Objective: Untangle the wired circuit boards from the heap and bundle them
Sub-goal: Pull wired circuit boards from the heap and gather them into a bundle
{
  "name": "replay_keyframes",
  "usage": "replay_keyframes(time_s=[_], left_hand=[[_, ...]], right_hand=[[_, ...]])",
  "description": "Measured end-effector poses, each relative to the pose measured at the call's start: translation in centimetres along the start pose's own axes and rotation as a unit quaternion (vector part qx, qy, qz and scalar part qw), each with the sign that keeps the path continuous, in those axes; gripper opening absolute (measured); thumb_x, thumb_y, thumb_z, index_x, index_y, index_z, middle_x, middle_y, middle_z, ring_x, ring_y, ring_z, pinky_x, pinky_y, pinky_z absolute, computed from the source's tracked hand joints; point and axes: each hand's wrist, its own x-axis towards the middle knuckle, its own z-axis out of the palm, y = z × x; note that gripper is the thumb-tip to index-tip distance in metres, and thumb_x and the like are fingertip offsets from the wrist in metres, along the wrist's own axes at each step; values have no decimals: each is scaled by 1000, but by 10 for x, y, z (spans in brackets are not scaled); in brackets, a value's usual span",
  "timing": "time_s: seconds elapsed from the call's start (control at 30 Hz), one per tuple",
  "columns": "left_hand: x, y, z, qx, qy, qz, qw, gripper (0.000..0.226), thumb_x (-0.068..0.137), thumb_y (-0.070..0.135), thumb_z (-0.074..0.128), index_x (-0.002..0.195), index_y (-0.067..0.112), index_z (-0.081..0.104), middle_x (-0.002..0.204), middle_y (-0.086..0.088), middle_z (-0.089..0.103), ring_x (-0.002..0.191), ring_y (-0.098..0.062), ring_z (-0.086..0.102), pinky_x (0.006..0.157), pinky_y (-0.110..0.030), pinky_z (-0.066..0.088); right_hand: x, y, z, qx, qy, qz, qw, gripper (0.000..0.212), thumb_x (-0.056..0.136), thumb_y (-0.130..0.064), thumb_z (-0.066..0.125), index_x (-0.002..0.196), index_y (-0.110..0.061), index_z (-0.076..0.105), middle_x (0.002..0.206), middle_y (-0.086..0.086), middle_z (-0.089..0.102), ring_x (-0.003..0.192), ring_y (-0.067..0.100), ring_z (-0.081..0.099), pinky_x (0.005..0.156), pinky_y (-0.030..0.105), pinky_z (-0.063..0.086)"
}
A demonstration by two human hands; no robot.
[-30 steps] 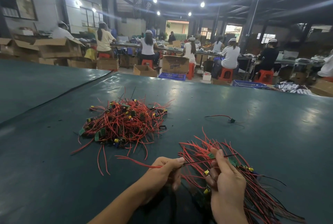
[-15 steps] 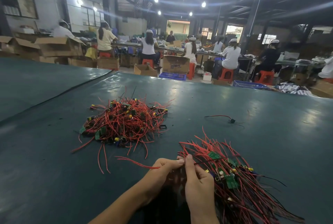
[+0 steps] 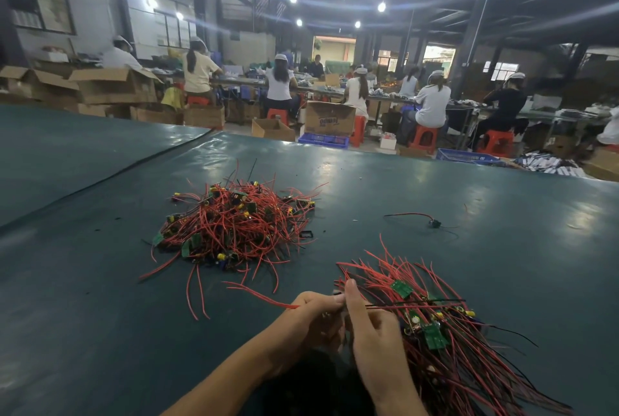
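Observation:
A tangled heap of red-wired green circuit boards (image 3: pixel 234 224) lies on the dark green table (image 3: pixel 100 298), ahead and to the left. A sorted pile of wired boards (image 3: pixel 445 332) fans out at the near right, wires pointing away. My left hand (image 3: pixel 311 318) and my right hand (image 3: pixel 371 332) meet at the pile's near left edge. Both pinch one wired piece: a red wire (image 3: pixel 261 296) trails left from my left hand and a thin black wire (image 3: pixel 418 303) runs right from my right fingers across the pile.
A single loose wired part (image 3: pixel 432 222) lies on the table to the right of the heap. A small black frame piece (image 3: pixel 306 234) sits beside the heap. Beyond the table's far edge stand cardboard boxes (image 3: pixel 330 119), blue crates and seated workers on red stools.
My right hand has moved left from the pile to meet my left hand, and now its fingers draw the black wire across the pile. The heap has not moved.

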Motion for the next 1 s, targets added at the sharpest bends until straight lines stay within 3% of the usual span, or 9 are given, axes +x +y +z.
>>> replay_keyframes(time_s=[0.03,0.2,0.3,0.47,0.57,0.63,0.77,0.83,1.0], left_hand=[[1,-1,-1,-8,-3,-4,1000,38,78,50,64,59,17,62,57,-2,54,51,-14,53,53,-20,43],[3,-3,-5,-24,6,-26,999,35,73,51,74,60,19,67,55,0,56,52,-13,54,57,-25,46],[4,-3,-3,21,32,-16,999,36,73,51,75,59,18,70,59,-1,66,56,-13,62,61,-22,50],[3,-2,-3,109,67,39,991,28,80,44,67,71,20,76,66,-1,71,60,-12,65,63,-21,51],[6,-4,-10,162,111,82,977,20,88,32,67,76,17,73,63,-2,69,56,-11,60,58,-22,47],[8,-9,-22,288,184,126,931,16,90,28,66,78,18,71,67,3,70,60,-8,62,61,-26,50],[7,-7,-49,569,292,179,748,8,86,30,65,88,23,70,88,14,64,83,-8,60,73,-27,50],[8,-6,-63,601,326,163,712,17,86,30,65,100,21,69,108,8,61,101,-14,56,86,-32,48],[9,-13,-87,647,356,-24,674,49,88,45,53,134,29,48,150,-3,30,137,-26,28,111,-44,27]], right_hand=[[-1,1,3,0,-15,8,1000,67,87,-52,49,62,8,63,55,21,62,52,22,61,58,26,52],[3,4,2,-2,55,11,998,48,96,-28,54,58,-9,74,55,17,66,55,23,60,61,30,50],[3,4,2,57,109,97,988,43,96,-28,57,59,-19,77,64,12,72,65,28,70,73,42,59],[3,4,7,173,195,166,951,44,94,-39,59,60,-17,77,63,8,72,61,27,71,65,37,57],[7,-2,4,240,262,160,921,47,94,-37,59,61,-6,71,56,5,67,38,13,51,39,23,43],[8,-5,1,292,276,151,903,39,98,-35,53,79,-6,69,62,3,71,34,8,43,32,19,31],[6,-7,-6,349,280,170,878,32,103,-34,44,107,-6,58,89,8,76,38,9,41,33,19,31],[4,-8,-8,352,281,181,874,27,103,-31,47,102,-6,58,101,10,74,38,9,43,33,18,33],[1,-5,-3,369,252,202,871,34,102,-38,44,102,-6,56,105,12,73,35,8,46,32,16,35]])
